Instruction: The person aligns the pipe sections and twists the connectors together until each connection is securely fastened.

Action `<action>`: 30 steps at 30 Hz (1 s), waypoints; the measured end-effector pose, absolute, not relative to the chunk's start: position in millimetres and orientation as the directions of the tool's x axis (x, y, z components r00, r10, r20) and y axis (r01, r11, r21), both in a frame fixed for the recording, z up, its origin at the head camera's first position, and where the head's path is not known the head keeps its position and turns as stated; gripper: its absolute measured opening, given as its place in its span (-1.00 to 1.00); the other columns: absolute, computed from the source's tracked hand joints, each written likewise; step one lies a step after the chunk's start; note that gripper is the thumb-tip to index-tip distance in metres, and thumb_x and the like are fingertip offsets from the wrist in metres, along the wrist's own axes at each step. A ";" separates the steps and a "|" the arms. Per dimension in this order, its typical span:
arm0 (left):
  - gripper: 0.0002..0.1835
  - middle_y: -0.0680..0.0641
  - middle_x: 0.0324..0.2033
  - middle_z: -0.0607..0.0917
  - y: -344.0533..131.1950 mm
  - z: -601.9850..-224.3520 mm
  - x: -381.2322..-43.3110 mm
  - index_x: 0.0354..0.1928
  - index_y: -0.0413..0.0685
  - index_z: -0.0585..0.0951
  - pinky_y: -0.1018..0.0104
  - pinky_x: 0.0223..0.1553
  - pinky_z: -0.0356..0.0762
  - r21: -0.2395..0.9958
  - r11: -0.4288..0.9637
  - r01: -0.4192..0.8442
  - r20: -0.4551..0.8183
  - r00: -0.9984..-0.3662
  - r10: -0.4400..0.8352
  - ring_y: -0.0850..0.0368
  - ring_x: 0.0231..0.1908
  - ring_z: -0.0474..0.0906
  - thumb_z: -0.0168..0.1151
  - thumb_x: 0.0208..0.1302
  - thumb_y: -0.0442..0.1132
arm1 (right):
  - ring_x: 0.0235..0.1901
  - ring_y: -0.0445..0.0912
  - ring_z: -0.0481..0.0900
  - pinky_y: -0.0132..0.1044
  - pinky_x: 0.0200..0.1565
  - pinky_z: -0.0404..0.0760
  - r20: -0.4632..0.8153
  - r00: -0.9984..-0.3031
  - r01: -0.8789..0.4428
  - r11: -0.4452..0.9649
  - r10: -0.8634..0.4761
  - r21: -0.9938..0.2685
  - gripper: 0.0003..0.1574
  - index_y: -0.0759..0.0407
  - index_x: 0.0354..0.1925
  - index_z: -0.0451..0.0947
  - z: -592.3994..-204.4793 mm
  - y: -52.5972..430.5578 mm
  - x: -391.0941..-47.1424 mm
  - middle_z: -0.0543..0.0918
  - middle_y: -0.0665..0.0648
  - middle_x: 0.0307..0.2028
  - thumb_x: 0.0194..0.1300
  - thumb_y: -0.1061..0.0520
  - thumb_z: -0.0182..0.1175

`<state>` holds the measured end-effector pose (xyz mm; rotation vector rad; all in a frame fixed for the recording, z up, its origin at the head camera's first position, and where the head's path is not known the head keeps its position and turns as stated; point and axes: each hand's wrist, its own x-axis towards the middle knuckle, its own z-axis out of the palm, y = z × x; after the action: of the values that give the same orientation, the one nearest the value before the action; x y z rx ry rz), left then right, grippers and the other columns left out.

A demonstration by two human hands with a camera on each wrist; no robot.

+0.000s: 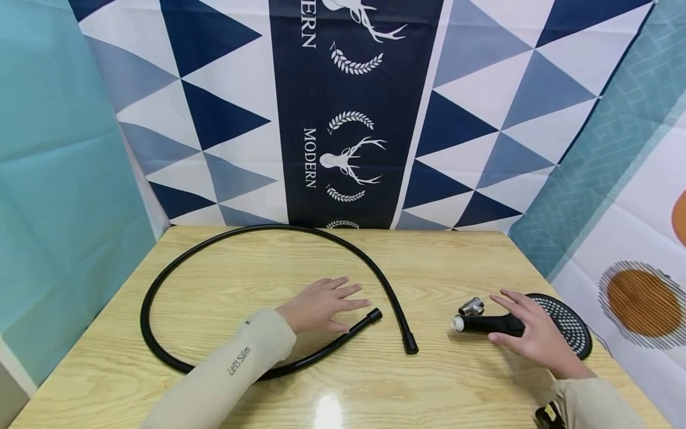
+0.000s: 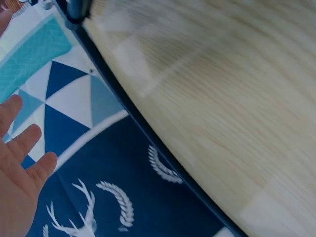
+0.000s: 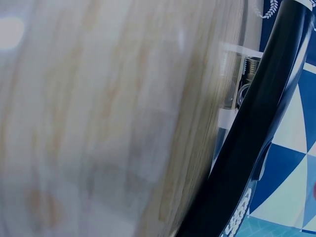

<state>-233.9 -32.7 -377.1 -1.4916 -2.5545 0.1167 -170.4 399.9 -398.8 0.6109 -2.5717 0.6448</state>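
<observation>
My left hand (image 1: pixel 324 307), fingers spread, is over the black shower hose (image 1: pixel 152 286), near one of its ends. In the left wrist view, part of that left hand (image 2: pixel 22 168) shows at the left with its fingers apart. On the right, my right hand (image 1: pixel 536 333) is over the black handheld shower head (image 1: pixel 570 325), thumb and fingers parted on either side of its handle. The handle's white threaded tip points left. Just behind it lies a small chrome fitting (image 1: pixel 471 307). Close up in the right wrist view runs the black handle (image 3: pixel 252 123); no fingers show there.
The hose makes a wide loop across the left half of the wooden table (image 1: pixel 429 387), its two ends lying near the middle. A patterned cloth (image 1: pixel 230 119) hangs at the table's back edge, with more cloth at both sides. A dark object (image 1: pixel 551 416) is by the right sleeve.
</observation>
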 end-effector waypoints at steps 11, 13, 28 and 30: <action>-0.35 0.07 0.36 0.31 28.7 -368.6 -240.1 0.41 0.39 0.25 0.15 0.28 0.20 -0.161 0.476 0.865 0.000 -0.482 0.876 0.01 0.37 0.16 0.22 0.31 0.05 | 0.20 -0.05 0.36 -0.34 0.15 0.26 0.348 -0.913 -0.372 0.782 -0.212 -0.500 -0.13 0.29 0.27 0.38 -404.5 386.2 -177.2 0.46 0.49 0.13 0.01 0.13 0.46; -0.37 0.08 0.35 0.32 36.3 -370.9 -238.9 0.40 0.41 0.28 0.17 0.28 0.20 -0.166 0.448 0.878 -0.032 -0.459 0.888 0.01 0.37 0.15 0.22 0.32 0.04 | 0.12 -0.31 0.36 -0.62 0.00 0.19 0.351 -0.908 -0.388 0.782 -0.231 -0.489 -0.14 0.31 0.23 0.42 -408.4 384.1 -178.5 0.50 0.47 0.09 -0.04 0.14 0.49; -0.48 0.28 0.30 0.35 60.1 -383.8 -230.8 0.32 0.58 0.34 0.18 0.25 0.24 -0.250 0.398 0.883 -0.170 -0.445 0.879 0.15 0.38 0.13 0.14 0.35 0.10 | -0.02 0.18 0.54 -0.36 -0.10 0.48 0.066 -0.948 -0.301 0.810 -0.311 -0.504 -0.44 0.28 -0.04 0.65 -401.4 371.1 -194.5 0.66 0.30 -0.08 0.01 0.02 0.48; -0.47 0.31 0.30 0.35 66.6 -382.2 -228.8 0.33 0.60 0.31 0.18 0.25 0.23 -0.293 0.383 0.876 -0.204 -0.449 0.870 0.17 0.37 0.14 0.13 0.33 0.13 | 0.00 0.24 0.53 -0.29 -0.12 0.51 0.022 -0.952 -0.274 0.814 -0.307 -0.511 -0.43 0.30 -0.03 0.64 -398.9 372.3 -195.1 0.64 0.36 -0.07 0.03 0.01 0.47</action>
<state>-228.8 66.6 -382.2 -1.6581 -2.6265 0.5723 -195.1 372.3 -398.9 0.4890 -3.0507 0.8449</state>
